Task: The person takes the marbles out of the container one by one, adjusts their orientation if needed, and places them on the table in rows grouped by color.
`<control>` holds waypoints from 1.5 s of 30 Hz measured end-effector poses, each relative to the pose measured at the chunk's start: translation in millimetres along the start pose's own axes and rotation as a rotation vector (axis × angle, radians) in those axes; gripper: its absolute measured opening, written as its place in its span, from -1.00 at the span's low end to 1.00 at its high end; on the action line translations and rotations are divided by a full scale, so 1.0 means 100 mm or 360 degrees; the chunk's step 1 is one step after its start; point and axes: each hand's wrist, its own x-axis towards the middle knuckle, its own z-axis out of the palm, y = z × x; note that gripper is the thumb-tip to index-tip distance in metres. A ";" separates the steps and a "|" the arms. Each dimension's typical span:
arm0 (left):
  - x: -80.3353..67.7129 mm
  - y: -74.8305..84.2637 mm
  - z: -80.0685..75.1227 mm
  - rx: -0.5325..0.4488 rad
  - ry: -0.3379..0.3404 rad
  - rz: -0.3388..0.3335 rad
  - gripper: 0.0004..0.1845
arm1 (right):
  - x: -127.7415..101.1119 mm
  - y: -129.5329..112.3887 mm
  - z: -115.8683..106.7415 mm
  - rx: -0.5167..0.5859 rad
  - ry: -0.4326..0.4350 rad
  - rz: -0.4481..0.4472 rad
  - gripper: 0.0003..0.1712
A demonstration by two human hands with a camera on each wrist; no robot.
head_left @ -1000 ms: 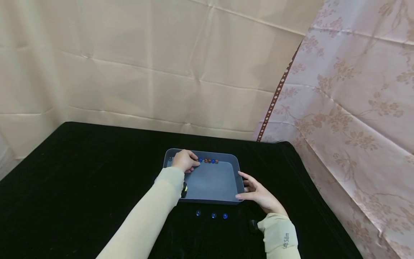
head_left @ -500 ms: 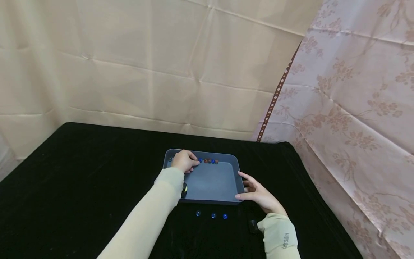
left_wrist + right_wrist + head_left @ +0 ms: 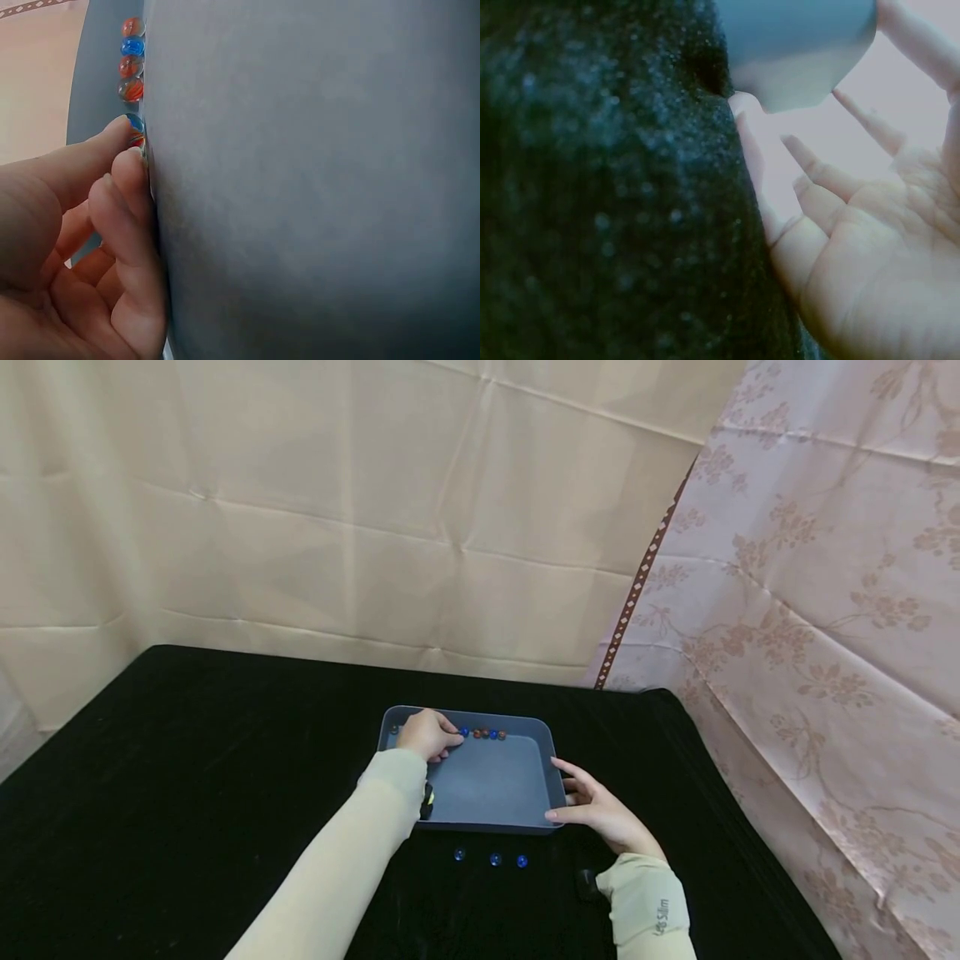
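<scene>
A grey-blue rectangular tray point(image 3: 491, 785) lies on the black cloth. My left hand point(image 3: 427, 735) reaches to its far wall. In the left wrist view, the thumb and a finger pinch a red-and-yellow glass marble point(image 3: 137, 140), partly hidden by the fingertips. Right beside it is a blue marble point(image 3: 135, 120). Past a small gap, several orange-red marbles point(image 3: 130, 90) and one blue marble point(image 3: 132, 46) continue the line along the wall. My right hand point(image 3: 600, 810) touches the tray's right side near the front corner, fingers spread and thumb at the rim.
Three bluish marbles point(image 3: 496, 859) lie on the black cloth point(image 3: 225, 827) in front of the tray. A clear marble point(image 3: 395, 728) sits in the tray's far left corner. Behind the table hangs a cream curtain point(image 3: 300, 527), with a floral curtain point(image 3: 810, 610) at the right.
My left hand has barely moved, staying at the left end of the marble row. The right hand and the tray keep their places.
</scene>
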 end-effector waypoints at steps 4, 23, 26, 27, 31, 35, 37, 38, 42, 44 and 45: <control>0.01 -0.01 0.00 -0.0023 0.0004 0.0014 -0.82 | 0.00 -0.01 0.00 -0.0003 0.0003 0.0005 -0.06; 0.01 0.03 -0.02 -0.0272 0.0062 0.0084 -0.82 | 0.00 0.00 0.00 -0.0021 0.0016 0.0012 -0.06; -0.02 0.05 -0.03 -0.0276 0.0068 0.0099 -0.81 | 0.00 0.00 0.00 -0.0018 0.0003 0.0006 -0.06; -0.02 0.05 -0.03 -0.0274 0.0067 0.0103 -0.81 | 0.00 0.00 -0.01 -0.0015 -0.0001 0.0003 -0.06; -0.05 0.07 -0.03 -0.0230 0.0055 0.0142 -0.80 | 0.00 0.00 -0.01 -0.0006 -0.0012 0.0009 -0.06; -0.06 0.08 -0.06 -0.0190 0.0049 0.0175 -0.80 | 0.00 0.00 0.00 0.0001 -0.0019 0.0010 -0.06; -0.06 0.08 -0.07 -0.0182 0.0047 0.0186 -0.80 | -0.01 0.00 -0.01 0.0003 -0.0025 0.0006 -0.06; -0.05 0.09 -0.08 -0.0178 0.0046 0.0190 -0.81 | -0.01 0.00 -0.01 0.0004 -0.0028 0.0006 -0.06; -0.05 0.11 -0.10 -0.0169 0.0029 0.0221 -0.81 | -0.01 0.00 -0.01 0.0002 -0.0042 -0.0003 -0.06; -0.07 0.14 -0.11 -0.0178 0.0014 0.0240 -0.81 | -0.02 0.00 -0.01 -0.0002 -0.0039 -0.0004 -0.05; -0.08 0.16 -0.12 -0.0186 0.0006 0.0253 -0.81 | -0.01 0.00 -0.01 0.0002 -0.0039 -0.0007 -0.05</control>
